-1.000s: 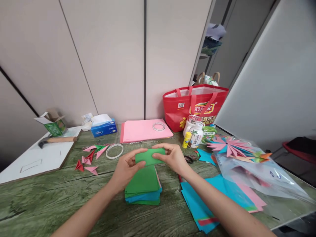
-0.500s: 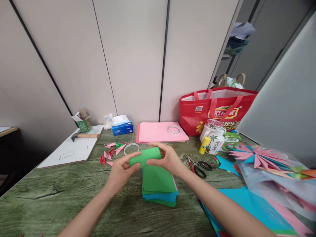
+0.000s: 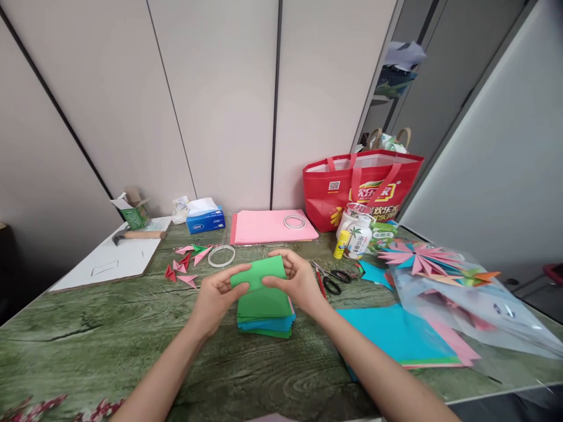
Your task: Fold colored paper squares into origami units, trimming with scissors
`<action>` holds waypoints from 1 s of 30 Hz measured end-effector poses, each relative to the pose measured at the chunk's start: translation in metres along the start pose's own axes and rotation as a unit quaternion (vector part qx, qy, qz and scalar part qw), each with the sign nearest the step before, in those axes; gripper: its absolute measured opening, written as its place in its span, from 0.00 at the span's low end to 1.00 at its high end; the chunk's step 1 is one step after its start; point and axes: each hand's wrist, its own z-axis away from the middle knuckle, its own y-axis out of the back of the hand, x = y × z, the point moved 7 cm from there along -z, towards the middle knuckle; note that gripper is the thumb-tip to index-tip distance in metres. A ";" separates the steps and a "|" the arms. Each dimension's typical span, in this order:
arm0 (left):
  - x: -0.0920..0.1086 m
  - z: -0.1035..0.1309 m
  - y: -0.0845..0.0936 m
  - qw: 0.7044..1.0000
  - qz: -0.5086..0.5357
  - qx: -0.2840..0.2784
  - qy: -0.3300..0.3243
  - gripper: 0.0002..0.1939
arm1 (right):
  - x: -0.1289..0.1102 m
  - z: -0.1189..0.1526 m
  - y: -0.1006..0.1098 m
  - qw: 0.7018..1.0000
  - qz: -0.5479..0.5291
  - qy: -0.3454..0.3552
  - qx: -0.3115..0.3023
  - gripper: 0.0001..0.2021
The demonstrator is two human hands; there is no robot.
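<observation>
Both my hands grip a small piece of green paper (image 3: pixel 260 273), which is bent over on itself and raised above the table. My left hand (image 3: pixel 215 295) pinches its left end between thumb and fingers. At the right end, my right hand (image 3: pixel 299 282) has its thumb on the near face and its fingers behind. Just below lies a stack of cut paper (image 3: pixel 265 304), green on top with blue and green layers lower down. Several small folded pink, red and green paper pieces (image 3: pixel 187 264) are scattered to the left, beside a roll of clear tape (image 3: pixel 221 256).
Scissors (image 3: pixel 333 281), a yellow glue stick (image 3: pixel 342 244) and a white jar (image 3: pixel 358 237) stand or lie to the right. Behind are a red bag (image 3: pixel 321 193), pink paper (image 3: pixel 264 225) and a tissue box (image 3: pixel 206 221). A hammer (image 3: pixel 141 234) rests on a white board (image 3: pixel 101 271). Blue sheets (image 3: pixel 396 337) lie near my right forearm.
The green paper has gone from a rounded roll to a flatter fold between my hands. The view has shifted, so the table's things appear further left, and more of the right side shows.
</observation>
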 end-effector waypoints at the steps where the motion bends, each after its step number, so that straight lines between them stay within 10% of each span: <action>1: -0.001 0.000 -0.003 1.000 0.012 -0.005 0.004 0.19 | 0.000 0.002 0.001 1.000 -0.007 -0.003 0.002 0.24; 30: -0.017 0.004 -0.011 0.985 -0.132 -0.065 -0.093 0.18 | 0.019 0.021 0.004 1.000 -0.016 0.024 0.008 0.23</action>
